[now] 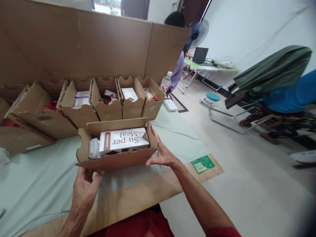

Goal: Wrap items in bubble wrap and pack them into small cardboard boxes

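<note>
Between my two hands is a small open cardboard box point(118, 159), tilted a little toward me over the cloth-covered table. Inside it lies a white and brown carton point(124, 141) printed "Su-per Meal", its lettering upside down to me. A clear plastic wrapped item point(94, 148) fills the box's left end. My left hand point(86, 186) grips the near left bottom corner, its fingertips partly hidden under the box. At the right end, my right hand point(161, 153) holds the side wall, fingers behind it and thumb near the lower front corner.
Several open cardboard bins point(108, 110) with packets and boxes stand in a row behind, backed by a tall cardboard panel point(98, 46). A bottle point(166, 82) and a white device point(170, 104) sit at their right. A person in purple point(178, 70) is beyond the panel; a stool point(212, 96) stands right.
</note>
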A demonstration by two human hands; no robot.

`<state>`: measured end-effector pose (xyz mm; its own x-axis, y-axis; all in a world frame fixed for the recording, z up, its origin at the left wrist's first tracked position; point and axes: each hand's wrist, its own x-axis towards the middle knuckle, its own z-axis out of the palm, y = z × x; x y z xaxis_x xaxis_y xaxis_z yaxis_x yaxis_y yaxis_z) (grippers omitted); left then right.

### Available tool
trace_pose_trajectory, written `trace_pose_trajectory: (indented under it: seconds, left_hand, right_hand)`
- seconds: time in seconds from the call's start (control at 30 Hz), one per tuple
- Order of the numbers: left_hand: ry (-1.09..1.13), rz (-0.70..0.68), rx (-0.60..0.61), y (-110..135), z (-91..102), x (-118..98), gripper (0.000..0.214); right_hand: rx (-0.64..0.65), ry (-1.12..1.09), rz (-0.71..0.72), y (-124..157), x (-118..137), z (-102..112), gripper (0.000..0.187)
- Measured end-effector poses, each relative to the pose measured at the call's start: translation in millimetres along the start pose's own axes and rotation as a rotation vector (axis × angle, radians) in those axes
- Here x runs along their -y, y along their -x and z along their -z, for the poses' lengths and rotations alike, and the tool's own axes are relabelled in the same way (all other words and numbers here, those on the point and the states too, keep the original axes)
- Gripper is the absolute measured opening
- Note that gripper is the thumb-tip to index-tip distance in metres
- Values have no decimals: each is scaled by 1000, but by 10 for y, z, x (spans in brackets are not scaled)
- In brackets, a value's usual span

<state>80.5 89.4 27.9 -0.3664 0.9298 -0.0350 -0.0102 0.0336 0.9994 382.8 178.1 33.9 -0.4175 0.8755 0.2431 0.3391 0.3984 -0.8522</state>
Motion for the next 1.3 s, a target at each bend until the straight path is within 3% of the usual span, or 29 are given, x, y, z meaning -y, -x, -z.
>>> trace_pose_trajectory:
  seconds: [0.17,0.3,0.43,0.5,0.6,0.67,0.77,0.83,0.9,0.97,1.03,1.07,1.13,1.2,1.3]
  left_hand:
    - [-19,34,-53,42,-38,76,80]
    - [-10,77,48,44,-184,84,83]
    - [-17,73,287,100,-466,133,83]
    - [-48,34,395,208,-626,176,78]
    - [-96,-82,530,468,-871,205,74]
    - [-133,-142,691,653,-1041,176,80]
    - [-231,-140,1010,836,-1282,84,90]
    - [-267,-128,1167,852,-1388,46,84]
    - [-249,-142,1130,777,-1425,62,64]
    - [-240,-152,858,642,-1407,129,47]
    - [-260,-132,574,508,-1383,218,49]
    - [-269,-118,513,463,-1387,261,55]
    - [-255,-112,568,442,-1453,336,69]
    - [-211,-135,703,496,-1597,385,82]
    - [-172,-136,860,580,-1883,395,93]
  right_hand:
    - [35,-155,38,-213,-117,-47,158]
    - [-107,-109,-14,175,-119,52,145]
    - [-300,-56,-173,756,-217,392,142]
    - [-355,-87,-230,920,-274,623,135]
    - [-467,-164,-218,905,-345,944,112]
    - [-616,-175,-199,788,-399,1094,97]
    - [-867,-103,-261,687,-494,1173,83]
    - [-960,-77,-319,779,-529,1118,78]
    - [-961,-99,-339,1001,-512,965,73]
    - [-895,-127,-324,1275,-439,715,71]
    - [-801,-123,-319,1487,-340,405,76]
    - [-755,-106,-333,1546,-295,252,80]
    - [-704,-45,-385,1559,-241,19,82]
    - [-711,4,-434,1475,-257,-49,68]
    - [-766,-10,-431,1296,-414,201,49]
